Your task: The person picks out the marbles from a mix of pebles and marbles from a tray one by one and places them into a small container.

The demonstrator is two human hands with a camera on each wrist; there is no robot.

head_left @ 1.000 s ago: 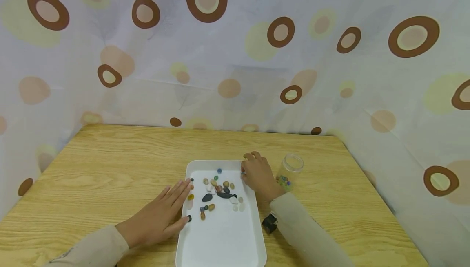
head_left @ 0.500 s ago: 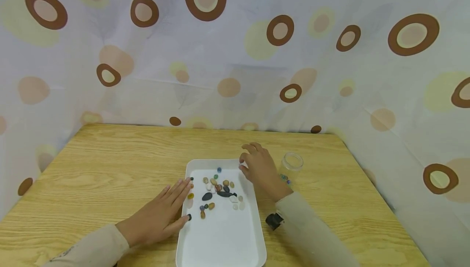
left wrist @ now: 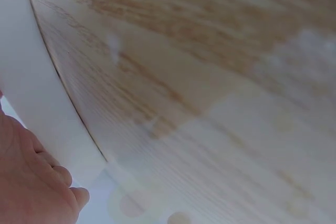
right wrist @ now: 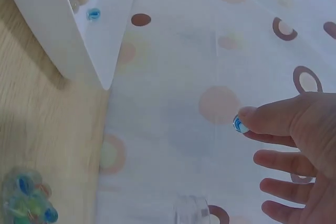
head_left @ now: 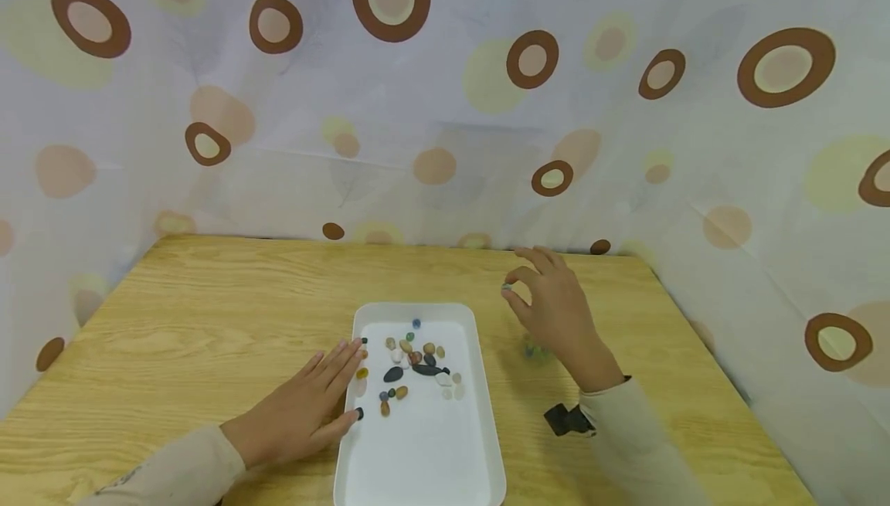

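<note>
Between thumb and index finger, my right hand [head_left: 559,313] pinches a blue-and-white glass marble [right wrist: 240,124], held in the air to the right of the white tray [head_left: 420,452]. My left hand [head_left: 302,409] lies with extended fingers over the tray's left edge. Small stones, among them a dark flat pebble [head_left: 393,374], are scattered in the tray's far half. A blue marble [head_left: 416,324] sits near its far end. Below my right hand is a clear jar [right wrist: 191,211] with marbles [right wrist: 29,198] in its bottom; the hand mostly hides it in the head view.
The tray stands on a wood-grain table [head_left: 229,313]. A patterned sheet [head_left: 431,104] hangs behind the table and along its sides. Against the tray's left wall, near my left fingers, lie a yellow stone [head_left: 361,373] and a dark stone [head_left: 359,413].
My right hand has lifted from the tray's far right corner and moved right, carrying the marble over to the jar's side. My left hand has stayed in place.
</note>
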